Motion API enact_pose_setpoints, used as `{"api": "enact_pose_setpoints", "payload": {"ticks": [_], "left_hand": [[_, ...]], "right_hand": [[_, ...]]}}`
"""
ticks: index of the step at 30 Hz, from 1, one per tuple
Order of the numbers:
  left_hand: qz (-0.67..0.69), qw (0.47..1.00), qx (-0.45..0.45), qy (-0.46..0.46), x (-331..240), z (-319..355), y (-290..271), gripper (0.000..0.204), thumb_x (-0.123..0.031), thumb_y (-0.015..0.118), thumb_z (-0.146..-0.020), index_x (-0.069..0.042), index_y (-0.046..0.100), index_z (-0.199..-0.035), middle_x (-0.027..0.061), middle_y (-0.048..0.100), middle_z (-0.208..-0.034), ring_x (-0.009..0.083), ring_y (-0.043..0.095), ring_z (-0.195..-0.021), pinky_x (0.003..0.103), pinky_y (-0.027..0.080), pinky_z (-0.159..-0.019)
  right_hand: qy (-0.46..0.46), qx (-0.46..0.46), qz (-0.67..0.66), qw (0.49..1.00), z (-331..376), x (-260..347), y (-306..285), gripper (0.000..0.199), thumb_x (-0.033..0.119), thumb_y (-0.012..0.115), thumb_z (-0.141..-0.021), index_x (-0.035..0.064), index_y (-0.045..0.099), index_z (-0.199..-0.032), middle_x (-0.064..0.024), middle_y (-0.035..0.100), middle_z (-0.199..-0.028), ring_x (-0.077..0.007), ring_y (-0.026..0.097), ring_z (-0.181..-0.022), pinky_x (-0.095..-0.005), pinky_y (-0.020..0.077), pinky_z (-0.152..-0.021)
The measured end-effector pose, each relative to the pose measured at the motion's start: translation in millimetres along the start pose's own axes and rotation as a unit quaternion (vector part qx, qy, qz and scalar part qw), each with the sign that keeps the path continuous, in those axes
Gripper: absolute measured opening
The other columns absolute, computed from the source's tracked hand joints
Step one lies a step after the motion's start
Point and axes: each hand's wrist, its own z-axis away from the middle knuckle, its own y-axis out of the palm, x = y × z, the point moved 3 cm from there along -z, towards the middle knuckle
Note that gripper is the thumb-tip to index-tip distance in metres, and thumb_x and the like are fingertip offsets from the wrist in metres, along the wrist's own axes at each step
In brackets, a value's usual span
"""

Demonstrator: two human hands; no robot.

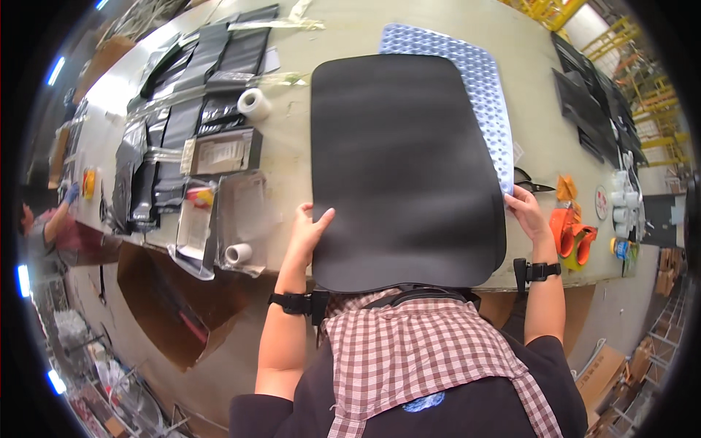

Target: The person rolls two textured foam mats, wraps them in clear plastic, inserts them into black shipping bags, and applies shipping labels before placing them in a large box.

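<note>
Both hands at mat edges

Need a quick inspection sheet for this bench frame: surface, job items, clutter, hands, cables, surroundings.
Surface: pale worktable, crowded along its left side.
Job's things: large black mat lying over a light blue studded mat.
Clutter: black pouches, two tape rolls, clear bags, scissors, orange items.
Hands: left hand and right hand each grip a side edge of the black mat.
Cables: nothing seen.
Surroundings: cardboard box under the table, yellow racking, another person far left.
</note>
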Motion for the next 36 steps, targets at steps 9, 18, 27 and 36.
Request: {"api": "enact_pose_setpoints", "payload": {"ticks": [9, 18, 27, 36], "left_hand": [[0.143, 0.966, 0.213, 0.018, -43.2, 1.4, -1.0, 0.037, -0.007, 0.057, -0.085, 0.002, 0.047, -0.119, 0.0122, 0.06, -0.107, 0.0189, 0.063, -0.094, 0.029, 0.054, -0.08], [0.085, 0.991, 0.094, 0.039, -55.8, -71.9, 1.8, 0.038, -0.034, 0.062, -0.086, 0.003, 0.059, -0.097, 0.0051, 0.058, -0.084, 0.016, 0.053, -0.069, 0.028, 0.043, -0.064], [0.022, 0.975, 0.096, 0.201, -123.6, -49.9, 43.5, 0.035, -0.018, 0.072, -0.079, 0.004, 0.059, -0.102, 0.0091, 0.061, -0.091, 0.0223, 0.06, -0.081, 0.032, 0.05, -0.07], [-0.009, 0.96, 0.147, 0.239, -193.8, -94.2, 85.0, 0.033, -0.016, 0.066, -0.084, 0.004, 0.056, -0.108, 0.0115, 0.065, -0.095, 0.0185, 0.064, -0.081, 0.031, 0.053, -0.071]], "right_hand": [[0.099, 0.002, 0.199, 0.975, 46.0, 23.2, 13.4, 0.048, 0.017, 0.044, -0.094, 0.0089, 0.031, -0.14, -0.0034, 0.06, -0.073, -0.0084, 0.038, -0.033, -0.0225, 0.0289, -0.033], [-0.153, -0.282, 0.381, 0.867, -45.9, -21.1, 29.7, 0.057, 0.046, 0.057, -0.084, -0.0059, 0.056, -0.107, -0.0223, 0.061, -0.095, -0.0318, 0.059, -0.098, -0.0382, 0.047, -0.083], [-0.234, -0.3, 0.287, 0.879, -58.9, 25.5, 73.4, 0.055, 0.038, 0.067, -0.079, -0.0025, 0.049, -0.113, -0.0241, 0.062, -0.1, -0.0377, 0.06, -0.098, -0.0414, 0.0477, -0.08], [-0.209, -0.368, 0.205, 0.883, -70.2, 34.2, 5.9, 0.061, 0.042, 0.062, -0.084, -0.0079, 0.049, -0.117, -0.0234, 0.062, -0.106, -0.0328, 0.06, -0.101, -0.0373, 0.0459, -0.085]]}}
